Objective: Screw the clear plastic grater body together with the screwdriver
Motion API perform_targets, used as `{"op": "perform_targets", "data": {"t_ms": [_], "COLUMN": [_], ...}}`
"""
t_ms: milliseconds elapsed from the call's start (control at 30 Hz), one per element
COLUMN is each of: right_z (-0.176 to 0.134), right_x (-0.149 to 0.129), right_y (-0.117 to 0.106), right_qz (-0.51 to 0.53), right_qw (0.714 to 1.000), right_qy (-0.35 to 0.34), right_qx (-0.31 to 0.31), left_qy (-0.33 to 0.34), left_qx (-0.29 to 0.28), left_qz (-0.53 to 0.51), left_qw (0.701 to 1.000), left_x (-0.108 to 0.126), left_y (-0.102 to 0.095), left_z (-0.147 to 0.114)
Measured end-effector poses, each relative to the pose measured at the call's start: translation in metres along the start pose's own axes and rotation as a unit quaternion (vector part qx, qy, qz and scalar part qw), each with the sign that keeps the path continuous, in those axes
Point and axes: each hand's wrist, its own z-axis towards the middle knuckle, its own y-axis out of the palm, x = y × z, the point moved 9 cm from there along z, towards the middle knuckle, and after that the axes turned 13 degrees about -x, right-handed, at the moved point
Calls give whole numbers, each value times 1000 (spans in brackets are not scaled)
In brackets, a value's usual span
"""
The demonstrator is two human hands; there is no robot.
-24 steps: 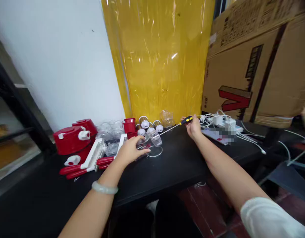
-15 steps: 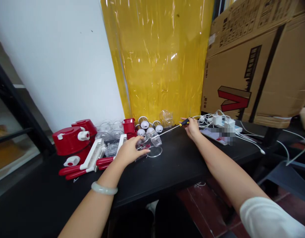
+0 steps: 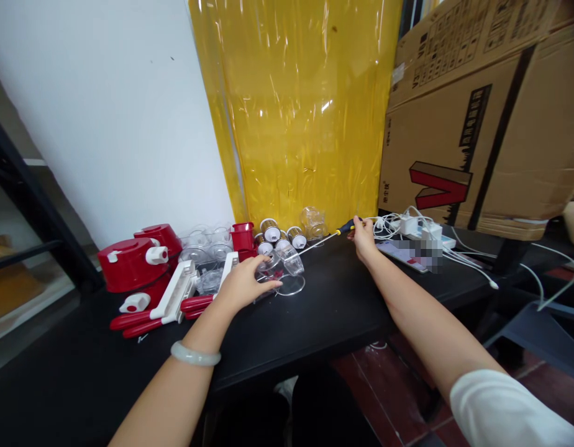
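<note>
My right hand [image 3: 363,239] pinches the back end of a screwdriver [image 3: 345,227] with a dark blue and yellow handle. Its long metal shaft points left, and the tip meets a clear plastic part [image 3: 293,261], though the exact contact is too small to make out. Around the left side of this part curve the thumb and fingers of my left hand [image 3: 244,280], steadying it on the black table [image 3: 310,323]. A round, clear rim [image 3: 292,285] lies at the near side of the part. Some red shows through the plastic beside my fingers.
To the left stand red round housings [image 3: 128,264] and white frames with red handles [image 3: 175,292]. Behind my hands are several drum-like cylinders [image 3: 270,231], a red container [image 3: 243,236] and clear cups [image 3: 313,222]. At right lie white cables, a phone [image 3: 403,256] and a large cardboard box [image 3: 455,136].
My right hand's fingers have shifted on the screwdriver toward the handle's end, so more of the handle shows. My left hand and the clear part keep their place.
</note>
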Motion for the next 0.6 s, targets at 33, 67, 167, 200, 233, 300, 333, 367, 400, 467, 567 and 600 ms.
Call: {"op": "perform_targets", "data": {"t_ms": [33,67,167,200,233,300,333,367,400,467,567,600], "right_z": [0,0,1,1,1,2,2,2,2,1,1,1], "right_x": [-1,-1,2,2,3,4,4,5,5,7,7,7], "right_y": [-1,-2,-4,-3,-2,0,2,3,4,5,5,4], "right_qz": [-14,-22,-14,-3,9,39,56,73,88,106,76,60], "right_qw": [1000,1000,1000,1000,1000,999,998,997,995,993,997,998], "right_qy": [-8,-10,3,8,12,18,19,21,22,25,17,11], "right_qx": [3,7,13,11,6,-9,-18,-26,-32,-36,-24,-21], "left_qy": [1,3,4,3,2,1,0,0,0,2,5,7], "left_qx": [0,1,4,5,5,3,3,3,3,2,2,3], "left_qz": [1,1,0,-1,-1,0,0,1,1,1,-1,-2], "left_qw": [1000,1000,1000,1000,1000,1000,1000,1000,1000,1000,1000,1000], "left_x": [0,0,-1,-1,-1,-1,0,0,1,1,1,0], "left_y": [0,0,0,0,0,0,0,-1,-1,-1,0,0], "left_z": [0,0,0,0,0,-1,-1,-1,-1,-1,0,0]}}
